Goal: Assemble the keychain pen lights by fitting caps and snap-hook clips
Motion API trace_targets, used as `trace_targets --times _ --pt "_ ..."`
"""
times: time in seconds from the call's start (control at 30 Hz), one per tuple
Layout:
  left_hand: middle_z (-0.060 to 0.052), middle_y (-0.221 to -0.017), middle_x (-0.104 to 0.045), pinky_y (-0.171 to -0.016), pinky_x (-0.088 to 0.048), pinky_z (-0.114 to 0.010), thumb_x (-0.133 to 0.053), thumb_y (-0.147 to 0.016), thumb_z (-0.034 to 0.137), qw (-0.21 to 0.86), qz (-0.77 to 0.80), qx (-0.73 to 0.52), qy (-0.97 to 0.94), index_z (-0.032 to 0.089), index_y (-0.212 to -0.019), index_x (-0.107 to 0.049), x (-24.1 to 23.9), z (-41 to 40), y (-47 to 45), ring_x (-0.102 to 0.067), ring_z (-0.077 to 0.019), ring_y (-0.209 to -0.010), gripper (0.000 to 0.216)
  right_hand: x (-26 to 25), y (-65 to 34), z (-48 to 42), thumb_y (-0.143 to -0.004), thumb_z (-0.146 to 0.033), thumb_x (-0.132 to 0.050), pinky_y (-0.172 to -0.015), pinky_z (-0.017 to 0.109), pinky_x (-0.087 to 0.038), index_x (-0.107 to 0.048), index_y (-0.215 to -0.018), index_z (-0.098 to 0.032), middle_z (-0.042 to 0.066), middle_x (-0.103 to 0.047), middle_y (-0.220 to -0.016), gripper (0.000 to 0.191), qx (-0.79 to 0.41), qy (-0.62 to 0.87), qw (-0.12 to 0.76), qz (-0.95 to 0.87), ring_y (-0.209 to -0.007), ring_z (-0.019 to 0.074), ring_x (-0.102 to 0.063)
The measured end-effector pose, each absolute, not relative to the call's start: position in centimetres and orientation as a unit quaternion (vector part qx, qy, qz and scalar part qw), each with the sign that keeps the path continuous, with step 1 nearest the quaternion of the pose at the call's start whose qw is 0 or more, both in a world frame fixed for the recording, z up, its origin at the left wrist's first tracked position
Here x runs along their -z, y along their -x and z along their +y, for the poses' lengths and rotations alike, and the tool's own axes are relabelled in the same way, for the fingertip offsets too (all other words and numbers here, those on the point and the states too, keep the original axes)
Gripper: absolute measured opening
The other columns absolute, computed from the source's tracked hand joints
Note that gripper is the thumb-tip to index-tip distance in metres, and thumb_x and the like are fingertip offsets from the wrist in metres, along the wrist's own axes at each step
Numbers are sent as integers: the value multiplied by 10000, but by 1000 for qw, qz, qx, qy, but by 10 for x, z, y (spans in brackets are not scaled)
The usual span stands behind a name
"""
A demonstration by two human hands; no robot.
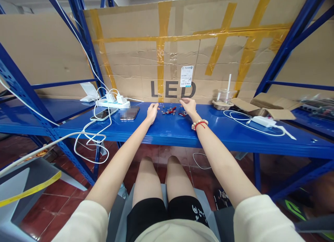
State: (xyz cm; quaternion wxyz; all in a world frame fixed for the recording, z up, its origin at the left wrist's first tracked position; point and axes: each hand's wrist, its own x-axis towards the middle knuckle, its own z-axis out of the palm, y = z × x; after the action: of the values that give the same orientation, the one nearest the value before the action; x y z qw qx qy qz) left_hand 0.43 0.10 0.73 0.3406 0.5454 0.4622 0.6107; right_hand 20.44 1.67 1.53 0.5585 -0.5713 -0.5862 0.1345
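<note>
Several small red pieces with shiny metal parts (pixel 171 111) lie in a loose pile on the blue shelf top; they are too small to tell their exact kind. Just left of the pile is my left hand (pixel 152 113), its fingers curled together, and whatever may be in them is hidden. My right hand (pixel 189 105) is raised a little on the other side, thumb and fingertips in a pinch. What it pinches is too small to make out. Below it, close to the wrist, lies another red piece (pixel 182 114). A beaded bracelet (pixel 199 124) circles my right wrist.
Left of my hands are a phone (pixel 129 113), a second phone (pixel 104 114) and a white power strip (pixel 114 103) with tangled cables. To the right stand a clear plastic cup with a straw (pixel 224 95), a white adapter (pixel 264 121) and an opened carton (pixel 271 106). Cardboard (pixel 130 64) rises behind.
</note>
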Motion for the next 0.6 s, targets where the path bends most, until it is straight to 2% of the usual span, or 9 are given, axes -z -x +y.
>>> trace_targets --times 0.07,0.17,0.3,0.43,0.53,0.6 --pt "-3 -642 -602 -642 -408 -238 -484 -842 310 362 440 -601 -560 188 -801 -583 -9 -4 -6 -547 -125 -616 163 -18 -197 14 -759 -355 -646 -740 297 -503 -634 -1115 -111 122 -686 -1032 432 -243 491 557 -625 -761 166 -653" --pt "5 -584 -601 -565 -387 -232 -529 -827 378 393 421 -568 -588 182 -859 -594 -11 -10 -8 -488 -99 -480 209 -20 -184 8 -675 -372 -722 -699 278 -512 -703 -965 -136 90 -708 -949 374 -338 418 502 -678 -749 156 -638" --pt "-16 -576 -611 -517 -372 -231 -576 -801 363 395 390 -525 -645 156 -668 -590 -10 -13 -9 -466 -82 -440 247 -21 -175 2 -625 -349 -763 -706 268 -518 -716 -907 -136 71 -713 -885 356 -410 372 482 -679 -722 139 -630" --pt "-27 -615 -637 -487 -360 -209 -571 -804 362 395 388 -543 -631 155 -648 -559 -9 -9 -7 -487 -76 -457 259 -21 -174 2 -661 -376 -729 -657 254 -511 -711 -933 -145 67 -707 -878 357 -390 370 493 -684 -699 132 -622" --pt "-26 -650 -648 -476 -339 -203 -489 -851 356 416 410 -594 -554 168 -718 -491 -11 -5 -6 -511 -76 -455 231 -18 -176 5 -720 -393 -670 -651 262 -505 -717 -910 -138 80 -710 -869 321 -311 398 492 -709 -703 148 -626" --pt "-16 -641 -639 -469 -319 -203 -407 -884 310 420 429 -621 -503 179 -760 -438 -12 -2 -5 -509 -76 -435 183 -14 -180 8 -707 -368 -682 -676 272 -500 -726 -855 -128 91 -715 -849 285 -238 423 457 -746 -722 166 -631"
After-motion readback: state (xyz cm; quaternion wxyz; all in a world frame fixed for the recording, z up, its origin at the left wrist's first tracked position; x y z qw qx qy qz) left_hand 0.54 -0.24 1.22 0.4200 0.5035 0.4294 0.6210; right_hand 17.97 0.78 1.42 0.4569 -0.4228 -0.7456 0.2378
